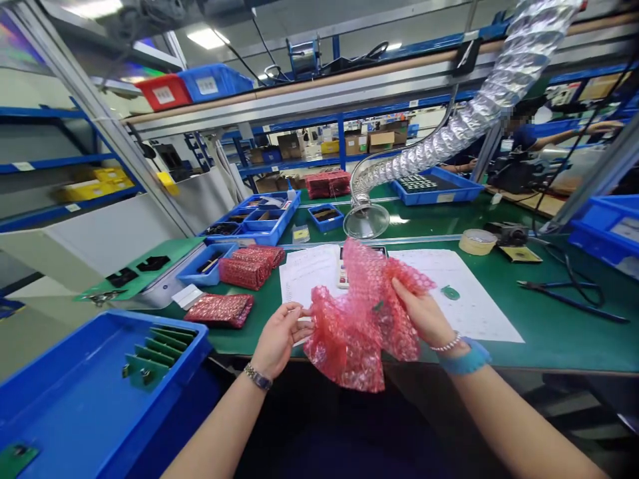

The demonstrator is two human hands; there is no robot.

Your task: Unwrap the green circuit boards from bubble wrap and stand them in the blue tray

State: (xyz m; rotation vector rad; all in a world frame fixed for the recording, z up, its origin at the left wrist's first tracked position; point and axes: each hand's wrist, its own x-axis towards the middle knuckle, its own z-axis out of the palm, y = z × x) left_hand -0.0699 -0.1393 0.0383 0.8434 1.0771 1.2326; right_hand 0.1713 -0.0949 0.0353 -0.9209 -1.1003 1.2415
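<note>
A loose, crumpled sheet of pink bubble wrap [344, 339] is held up over the table's front edge. My right hand [424, 313] is closed on its right side, with the thumb on top of the folds. My left hand [282, 339] is at the wrap's left edge, fingers curled and tips against the film. A small dark green bit shows among the folds; I cannot make out what it is. Behind the wrap lie printed paper sheets [459, 293] and a partly hidden tray of small parts [342, 274].
Bubble-wrapped packets [219, 310] lie to the left, near a blue bin [64, 346] with upright green circuit boards [160, 352]. A silver exhaust hose [429, 146] hangs over the bench. Blue-handled pliers [564, 286] and a tape roll [478, 241] are at the right. A co-worker sits behind.
</note>
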